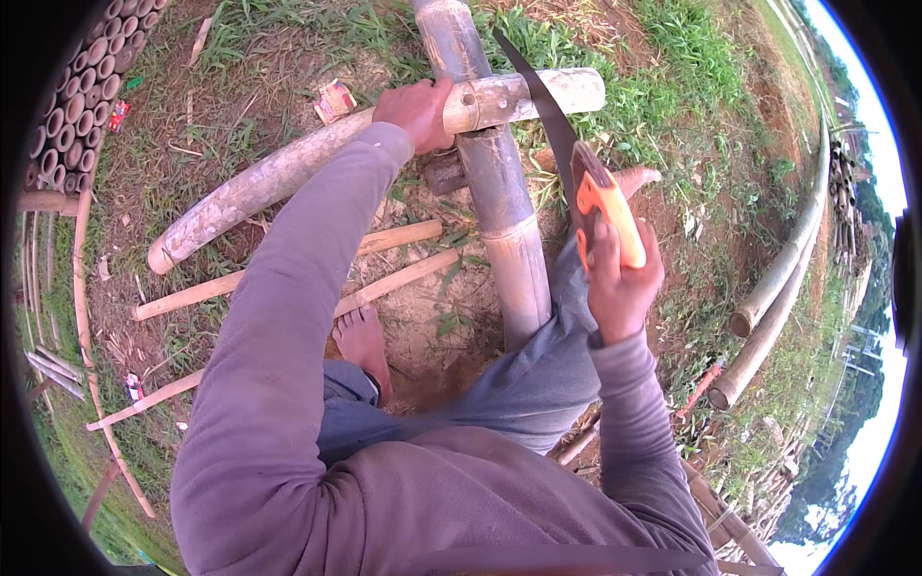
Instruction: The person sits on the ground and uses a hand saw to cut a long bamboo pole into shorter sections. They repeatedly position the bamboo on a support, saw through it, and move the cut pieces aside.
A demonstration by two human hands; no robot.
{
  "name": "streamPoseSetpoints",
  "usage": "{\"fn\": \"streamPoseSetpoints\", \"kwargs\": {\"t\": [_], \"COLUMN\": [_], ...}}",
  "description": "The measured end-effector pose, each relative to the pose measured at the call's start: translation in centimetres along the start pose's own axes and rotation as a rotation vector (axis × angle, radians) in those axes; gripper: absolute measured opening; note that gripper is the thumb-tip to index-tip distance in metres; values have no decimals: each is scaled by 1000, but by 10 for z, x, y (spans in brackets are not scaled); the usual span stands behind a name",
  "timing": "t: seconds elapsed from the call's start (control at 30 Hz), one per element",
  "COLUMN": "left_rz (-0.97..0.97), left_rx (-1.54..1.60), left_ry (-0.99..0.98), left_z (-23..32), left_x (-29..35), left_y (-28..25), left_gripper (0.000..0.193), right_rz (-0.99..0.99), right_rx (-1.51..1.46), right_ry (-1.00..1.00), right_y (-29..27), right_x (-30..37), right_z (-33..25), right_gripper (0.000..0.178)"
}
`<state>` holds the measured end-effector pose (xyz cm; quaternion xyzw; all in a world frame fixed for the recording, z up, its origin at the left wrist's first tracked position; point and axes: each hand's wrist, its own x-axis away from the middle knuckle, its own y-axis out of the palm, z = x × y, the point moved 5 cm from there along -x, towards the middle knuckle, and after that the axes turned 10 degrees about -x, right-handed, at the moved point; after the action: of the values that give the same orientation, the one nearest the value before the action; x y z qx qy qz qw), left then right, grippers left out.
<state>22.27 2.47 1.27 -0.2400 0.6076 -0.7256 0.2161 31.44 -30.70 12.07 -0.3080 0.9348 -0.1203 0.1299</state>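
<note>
A pale, mottled bamboo pole [259, 187] lies slantwise across a thicker greyish bamboo post [506, 206]. My left hand [418, 113] is closed around the pole, just left of where the two cross. In my right hand [624, 288] is a handsaw [613, 216] with an orange and dark handle, its fingers wrapped round the grip. The long dark blade points up and away, passing over the pole near its right end. Whether the teeth touch the pole I cannot tell. A short wooden stub [444, 176] shows beside the post, under the pole.
Several thin split sticks [399, 237] lie on the ground near my bare foot [360, 341]. Cut bamboo ends [77, 115] are stacked at the far left. Two long poles [780, 288] lie on the right. A coloured wrapper [334, 100] lies beyond the pole.
</note>
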Motion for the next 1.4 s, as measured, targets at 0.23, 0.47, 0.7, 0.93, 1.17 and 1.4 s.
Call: {"fn": "streamPoseSetpoints", "kwargs": {"t": [0.23, 0.47, 0.7, 0.93, 1.17, 1.4], "left_rz": [-15, -62, -112, -245, -343, 27], "left_rx": [16, -35, 20, 54, 370, -22], "left_ry": [66, 60, 114, 122, 280, 10], "left_z": [16, 12, 0, -12, -18, -1], "left_x": [15, 12, -3, -21, -34, 16], "left_y": [-2, -3, 4, 3, 17, 13], "left_gripper": [68, 66, 75, 93, 99, 82], "right_rz": [-27, -3, 70, 40, -168, 83], "right_rx": [75, -178, 3, -91, 285, -339], "right_ry": [-179, -103, -282, -233, -376, 31], "right_y": [62, 56, 44, 51, 80, 65], "right_x": [-100, -64, -41, -55, -12, -33], "right_z": [19, 53, 97, 76, 121, 54], "right_gripper": [28, 24, 39, 47, 54, 46]}}
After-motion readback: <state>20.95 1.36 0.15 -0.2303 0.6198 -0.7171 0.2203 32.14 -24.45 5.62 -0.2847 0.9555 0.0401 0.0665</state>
